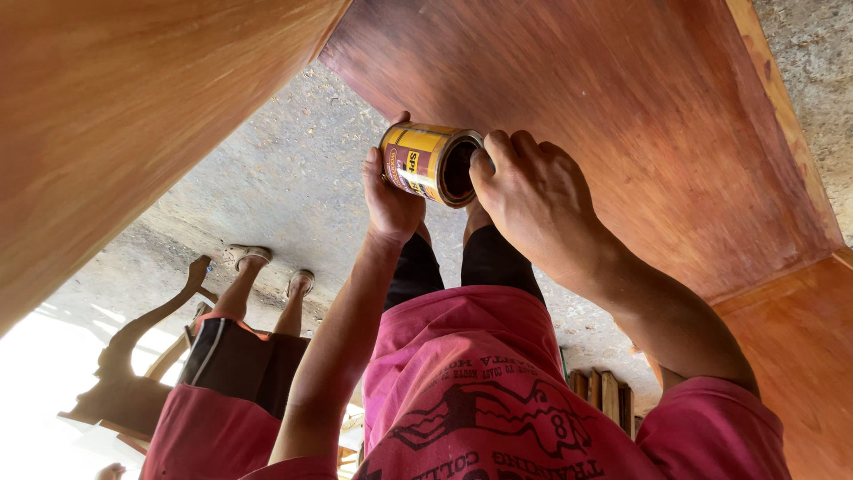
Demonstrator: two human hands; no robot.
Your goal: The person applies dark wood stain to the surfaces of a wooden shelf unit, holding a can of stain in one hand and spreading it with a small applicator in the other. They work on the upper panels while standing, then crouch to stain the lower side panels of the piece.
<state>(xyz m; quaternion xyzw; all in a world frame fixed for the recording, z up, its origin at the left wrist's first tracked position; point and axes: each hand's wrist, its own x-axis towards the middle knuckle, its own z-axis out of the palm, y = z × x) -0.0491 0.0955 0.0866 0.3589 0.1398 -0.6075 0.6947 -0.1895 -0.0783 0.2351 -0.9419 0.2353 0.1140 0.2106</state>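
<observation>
Both hands on an open yellow tin, tipped on its side over the floor.

My left hand grips the tin around its body; my right hand clamps the open rim, thumb at the dark mouth. I hold it in the air between two reddish stained wood panels — mouth sideways. I judge the contents could spill onto the concrete floor or my pink shirt — if it tilts further.

A red-brown wooden panel rests on rough concrete floor.
</observation>
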